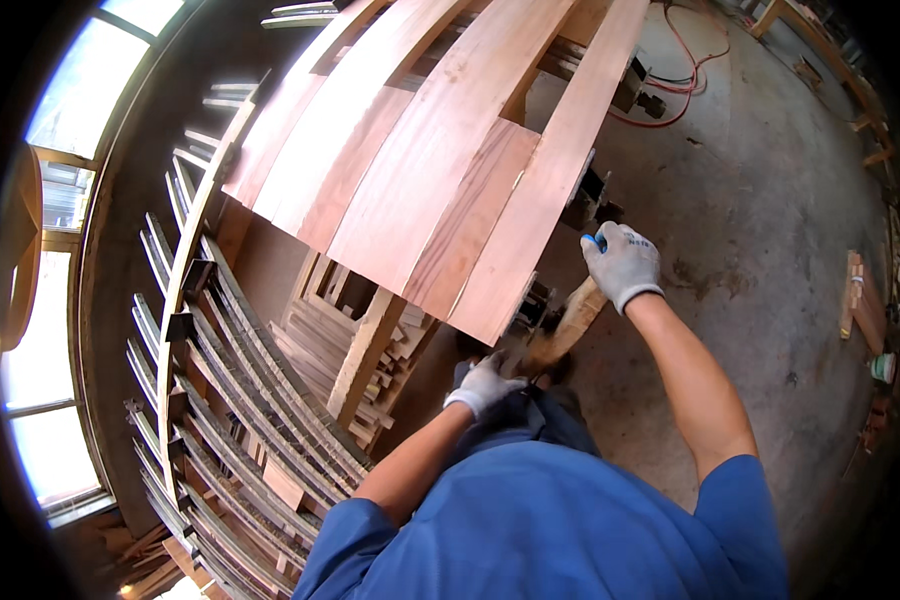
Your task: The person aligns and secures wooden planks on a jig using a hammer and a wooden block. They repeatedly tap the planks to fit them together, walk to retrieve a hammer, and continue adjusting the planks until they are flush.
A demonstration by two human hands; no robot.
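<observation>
My left hand (483,387), in a pale grey glove, is just below the near end of a wide panel of reddish wood boards (410,190). Its thumb is spread from the fingers, and it appears to hold nothing. To the right of the panel is my right hand (625,262), gloved too, with its fingers curled closed. A bit of blue shows at its fingertips; what it grips is hidden. From beneath this hand a rough wooden piece (578,318) slants down toward my legs. Dark metal clamps (532,305) line the panel's right edge.
To the left stands a curved rack (185,265) with several long strips. Stacked lumber (320,345) and an upright timber (365,355) are under the panel. A red hose (685,95) lies on the concrete floor at the far right. Wood pieces (867,305) lie along the right side.
</observation>
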